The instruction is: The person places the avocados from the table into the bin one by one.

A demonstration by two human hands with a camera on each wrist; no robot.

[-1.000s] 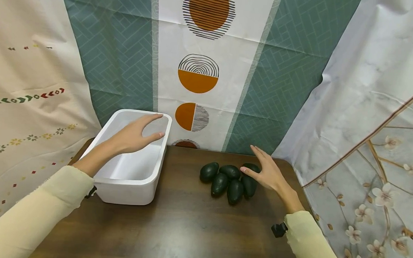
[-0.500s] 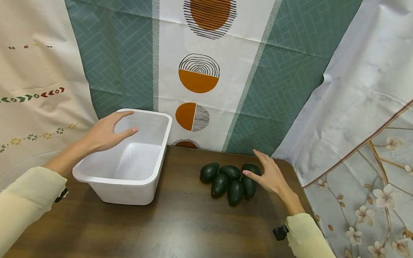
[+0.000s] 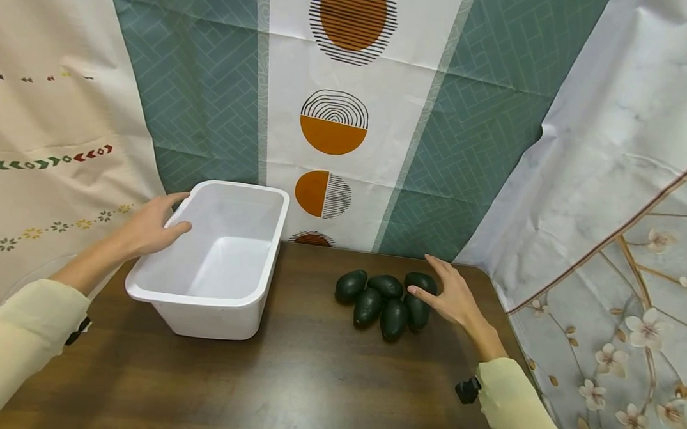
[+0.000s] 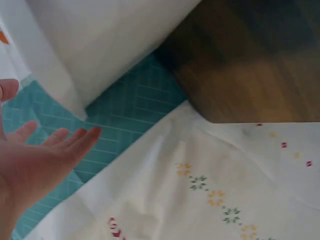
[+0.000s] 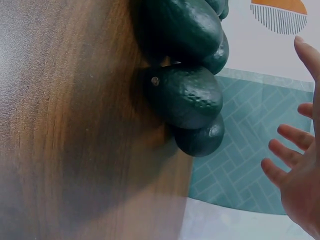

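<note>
The left hand (image 3: 147, 228) has its fingers extended and parted from the thumb, beside the left rim of a white bin (image 3: 212, 323); the bin stands upright on the table (image 3: 313, 379), immediately to the right of those fingers, its hollow facing up; the thumb points toward that rim, and whether it touches cannot be told; the right hand (image 3: 455, 296) also has loosely extended fingers, the thumb held away from them; six dark green avocados (image 3: 394, 319) sit clustered on the table, to the left of and below these fingers, some touching one another; the right wrist view shows a gap between the fingers and the nearest fruit; the bin lies well to the left of the right fingers, and the avocados well to the right of the left ones; behind both sets of fingers hangs a teal and white cloth (image 3: 392, 152) with orange shapes; a cream cloth (image 3: 54, 118) rises to the left of the left fingers, and a floral cloth (image 3: 612, 264) to the right of the right fingers
</note>
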